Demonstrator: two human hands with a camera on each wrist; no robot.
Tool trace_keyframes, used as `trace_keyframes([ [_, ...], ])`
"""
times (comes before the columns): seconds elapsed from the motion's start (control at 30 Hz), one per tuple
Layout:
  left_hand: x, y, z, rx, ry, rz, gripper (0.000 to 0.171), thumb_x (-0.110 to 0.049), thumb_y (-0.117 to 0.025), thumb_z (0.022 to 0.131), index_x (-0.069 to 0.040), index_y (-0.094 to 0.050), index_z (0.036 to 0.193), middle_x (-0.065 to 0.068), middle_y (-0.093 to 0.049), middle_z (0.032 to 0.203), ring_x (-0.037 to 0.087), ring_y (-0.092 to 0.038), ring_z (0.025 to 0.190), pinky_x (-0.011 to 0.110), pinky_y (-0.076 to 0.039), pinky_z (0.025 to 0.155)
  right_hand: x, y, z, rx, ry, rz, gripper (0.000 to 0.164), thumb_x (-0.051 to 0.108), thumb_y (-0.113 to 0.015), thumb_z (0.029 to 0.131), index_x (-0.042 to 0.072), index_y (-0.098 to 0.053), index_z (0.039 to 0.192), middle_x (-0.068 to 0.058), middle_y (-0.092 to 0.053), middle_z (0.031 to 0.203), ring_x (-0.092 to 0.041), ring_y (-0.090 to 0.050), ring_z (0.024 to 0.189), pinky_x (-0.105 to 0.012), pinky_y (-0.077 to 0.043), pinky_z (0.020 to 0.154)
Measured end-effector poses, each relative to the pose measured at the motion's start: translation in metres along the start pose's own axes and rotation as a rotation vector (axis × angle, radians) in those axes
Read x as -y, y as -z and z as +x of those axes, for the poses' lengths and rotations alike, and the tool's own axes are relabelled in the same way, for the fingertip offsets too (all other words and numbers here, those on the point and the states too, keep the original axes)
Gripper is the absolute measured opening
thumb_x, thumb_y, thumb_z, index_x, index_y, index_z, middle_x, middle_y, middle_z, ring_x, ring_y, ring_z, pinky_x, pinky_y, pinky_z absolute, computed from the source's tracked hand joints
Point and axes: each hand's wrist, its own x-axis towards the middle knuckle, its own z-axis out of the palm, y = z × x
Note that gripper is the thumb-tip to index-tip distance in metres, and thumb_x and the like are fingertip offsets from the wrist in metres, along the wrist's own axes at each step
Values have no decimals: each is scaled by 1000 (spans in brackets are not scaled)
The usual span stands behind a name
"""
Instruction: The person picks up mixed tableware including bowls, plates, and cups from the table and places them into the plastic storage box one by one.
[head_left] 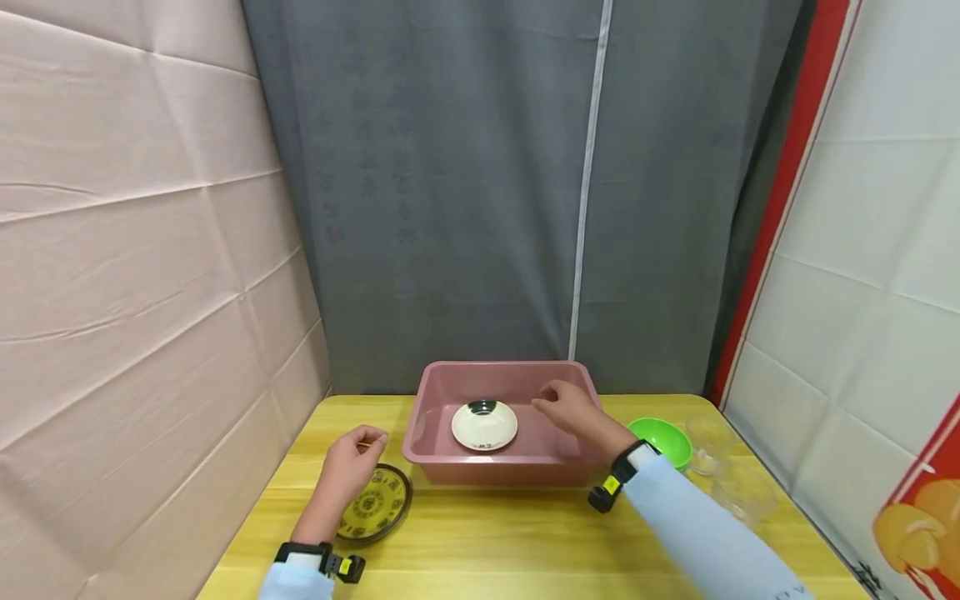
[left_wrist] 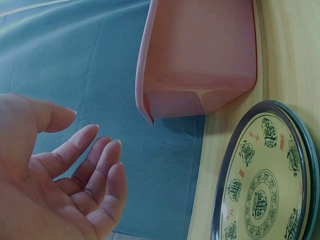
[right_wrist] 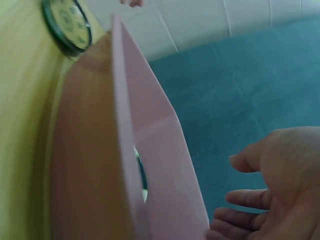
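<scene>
My left hand (head_left: 354,462) hovers beside a yellow patterned plate (head_left: 384,507) with a dark rim, its fingers loosely bent around nothing. In the left wrist view a second rim shows beneath that plate (left_wrist: 265,185), as in a stack. A pink plastic basin (head_left: 495,472) stands at the table's back middle. Inside it lies a small white dish (head_left: 483,429) with a dark patch at its far edge. Over the basin's right part hangs my right hand (head_left: 567,408), empty, fingers relaxed. Only a sliver of the dish shows in the right wrist view.
A green bowl (head_left: 663,442) sits right of the basin, partly behind my right forearm. Clear see-through containers (head_left: 742,492) stand near the table's right edge. A grey curtain (head_left: 450,208) hangs behind the wooden table (head_left: 510,542), with pale cloth walls at both sides.
</scene>
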Motion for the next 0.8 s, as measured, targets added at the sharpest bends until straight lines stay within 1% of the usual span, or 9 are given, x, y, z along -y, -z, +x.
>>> trace_keyframes([
  [0.1, 1, 2, -1, -6, 4, 9, 28, -29, -66, 113, -6, -76, 125, 11, -73, 119, 25, -68, 102, 38, -59, 80, -4, 6, -18, -72, 62, -9, 35, 24, -72, 107, -1, -70, 132, -15, -73, 124, -29, -69, 110, -53, -58, 105],
  [0.17, 2, 5, -2, -13, 3, 21, 27, -28, -66, 113, -6, -76, 125, 11, -73, 119, 26, -68, 103, 39, -59, 81, -7, 9, -28, -108, 75, -10, 33, 24, -73, 107, 1, -71, 131, -16, -74, 125, -31, -71, 113, -54, -58, 106],
  [0.27, 4, 8, -2, -17, -9, 34, 27, -27, -66, 113, -5, -76, 125, 12, -73, 119, 28, -69, 105, 42, -60, 83, -15, 14, -42, -133, 60, 6, 36, 26, -73, 108, 2, -70, 134, -16, -74, 130, -33, -72, 120, -54, -58, 106],
  [0.37, 6, 9, -4, -9, -19, 35, 27, -25, -67, 112, -4, -76, 125, 13, -73, 119, 28, -69, 106, 45, -61, 85, -25, 19, -55, -144, 28, 35, 41, 30, -71, 110, 3, -68, 141, -15, -72, 135, -35, -70, 125, -53, -59, 105],
  [0.47, 8, 7, -7, 2, -15, 36, 24, -24, -68, 111, -4, -76, 123, 12, -73, 119, 28, -70, 106, 45, -62, 86, -35, 25, -68, -156, 29, 29, 47, 33, -69, 111, 3, -65, 146, -17, -68, 142, -37, -66, 130, -55, -58, 106],
  [0.63, 10, 7, -12, 11, -21, 60, 23, -25, -69, 111, -5, -76, 121, 10, -74, 118, 27, -70, 107, 45, -61, 87, -46, 33, -89, -169, 12, 8, 52, 42, -68, 111, 6, -64, 148, -17, -64, 148, -41, -59, 138, -62, -52, 113],
  [0.73, 12, 9, -14, 24, -28, 71, 23, -25, -69, 111, -5, -76, 120, 10, -74, 116, 27, -70, 105, 46, -61, 87, -53, 35, -97, -187, 7, 6, 54, 44, -68, 111, 5, -64, 148, -18, -65, 148, -42, -59, 138, -63, -51, 113],
  [0.8, 14, 10, -17, 40, -20, 79, 23, -25, -69, 111, -5, -76, 120, 9, -74, 114, 26, -69, 103, 46, -60, 86, -57, 34, -100, -199, 14, 5, 53, 43, -68, 111, 4, -65, 146, -19, -66, 146, -41, -60, 136, -62, -53, 111],
])
